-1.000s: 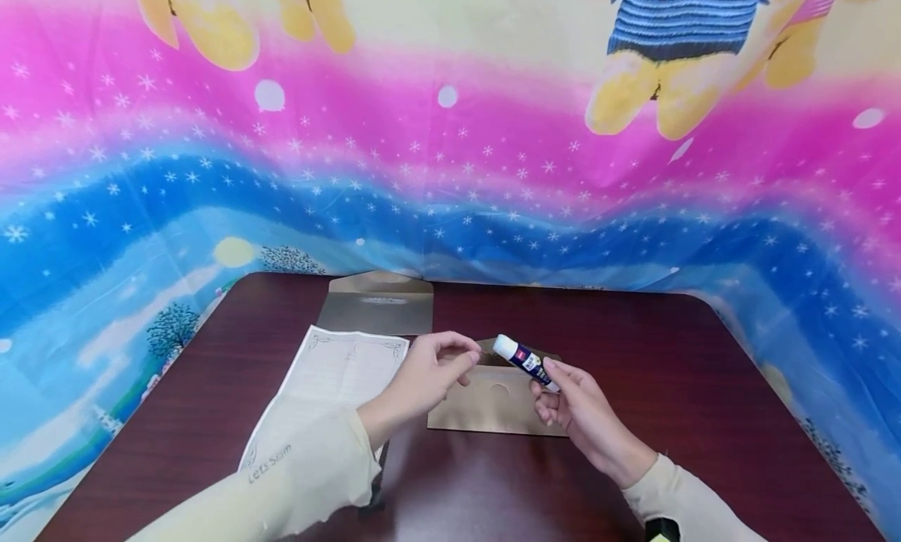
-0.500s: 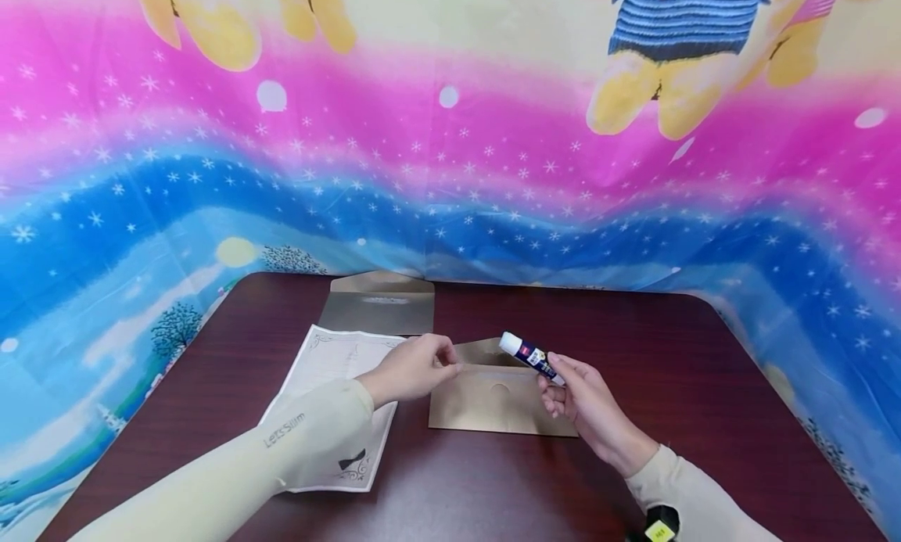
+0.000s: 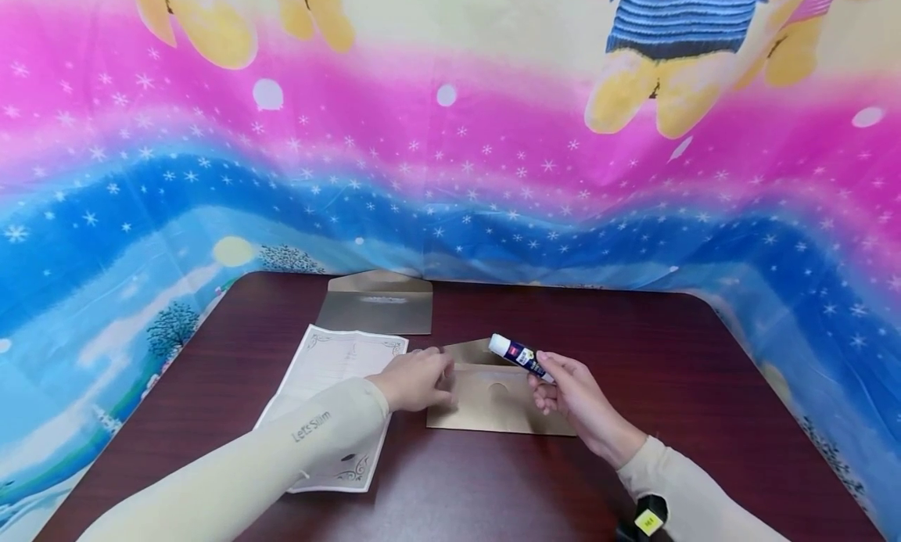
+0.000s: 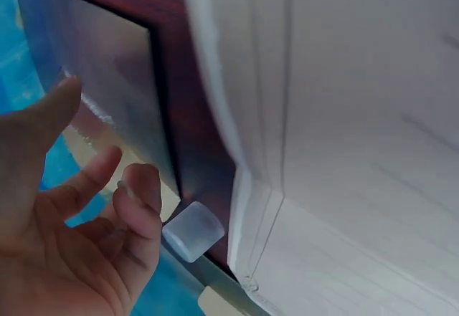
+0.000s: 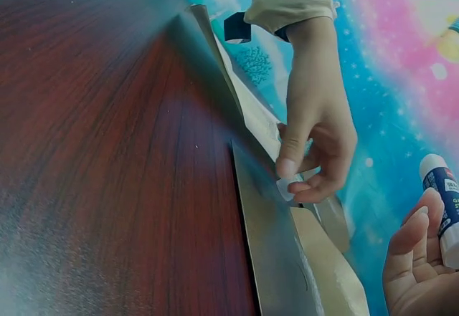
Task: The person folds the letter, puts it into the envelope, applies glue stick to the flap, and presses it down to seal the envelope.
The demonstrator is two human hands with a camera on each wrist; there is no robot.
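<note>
My right hand point(image 3: 577, 401) holds a dark-blue glue stick point(image 3: 522, 357) with a white top, tilted up above the gold envelope point(image 3: 486, 409). The envelope lies on the table with its flap raised. My left hand point(image 3: 417, 379) is low at the envelope's left edge. In the left wrist view its thumb and fingers point(image 4: 140, 187) are apart and loosely bent. Right beside the fingertips is a translucent white cap point(image 4: 193, 231); in the right wrist view the cap point(image 5: 287, 188) overlaps the left fingertips. The head view hides it behind the left hand.
A bordered paper sheet point(image 3: 352, 354) lies under my left forearm. Farther back, a second gold envelope point(image 3: 376, 314) lies with its flap raised. The dark red wooden table point(image 3: 662, 354) ends at a printed curtain point(image 3: 450, 174) behind.
My left hand has moved away from the glue stick, left and down to the envelope's left edge, and its fingers have loosened. The right hand keeps the glue stick nearly in place.
</note>
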